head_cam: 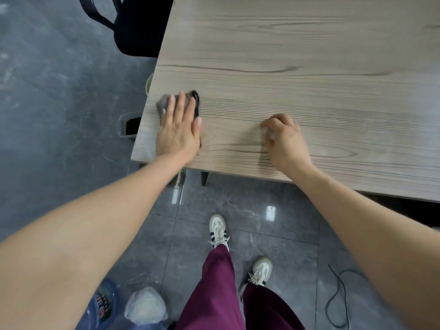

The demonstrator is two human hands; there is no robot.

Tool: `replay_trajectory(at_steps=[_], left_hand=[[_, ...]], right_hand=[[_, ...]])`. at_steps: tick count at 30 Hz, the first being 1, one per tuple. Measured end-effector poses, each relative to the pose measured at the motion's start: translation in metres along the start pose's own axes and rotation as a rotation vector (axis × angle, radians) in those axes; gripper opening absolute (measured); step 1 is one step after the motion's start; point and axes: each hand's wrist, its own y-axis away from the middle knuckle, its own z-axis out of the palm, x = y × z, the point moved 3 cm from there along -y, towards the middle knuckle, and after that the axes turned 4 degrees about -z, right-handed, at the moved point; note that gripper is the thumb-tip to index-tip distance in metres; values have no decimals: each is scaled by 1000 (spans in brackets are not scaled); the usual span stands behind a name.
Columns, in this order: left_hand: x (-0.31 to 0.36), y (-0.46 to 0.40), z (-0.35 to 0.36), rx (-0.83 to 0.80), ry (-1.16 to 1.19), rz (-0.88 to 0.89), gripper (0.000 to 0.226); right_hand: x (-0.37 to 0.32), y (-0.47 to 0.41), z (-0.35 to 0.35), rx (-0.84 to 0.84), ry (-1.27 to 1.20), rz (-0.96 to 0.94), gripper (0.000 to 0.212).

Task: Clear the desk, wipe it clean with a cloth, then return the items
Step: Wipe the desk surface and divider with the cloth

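The light wooden desk [309,67] fills the upper right of the head view. A grey cloth [164,103] with a dark edge lies near the desk's front left corner. My left hand [178,129] presses flat on the cloth with straight fingers. My right hand [285,141] rests on the desk further right, near the front edge. Its fingers are curled and its blurred fingertips touch the wood. I see nothing clearly in that hand.
A black chair [138,25] stands beyond the desk's left edge. On the floor beside the desk sit a small grey bin [127,126] and a pale round object [148,84]. A plastic bottle [104,306], a clear bag [146,306] and a black cable [338,298] lie near my feet.
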Motion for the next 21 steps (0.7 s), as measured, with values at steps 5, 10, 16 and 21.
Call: replay_trajectory(at_steps=[5, 10, 16, 21], left_hand=[[28, 40, 8, -39, 10, 207, 55], [19, -21, 2, -38, 31, 139, 54], [41, 2, 3, -22, 28, 38, 54], [68, 50, 13, -77, 20, 287, 55]], right_hand=[[13, 26, -8, 54, 102, 86, 39], [18, 22, -8, 66, 89, 72, 39], [35, 41, -19, 111, 139, 193, 35], [49, 60, -28, 144, 183, 242, 31]])
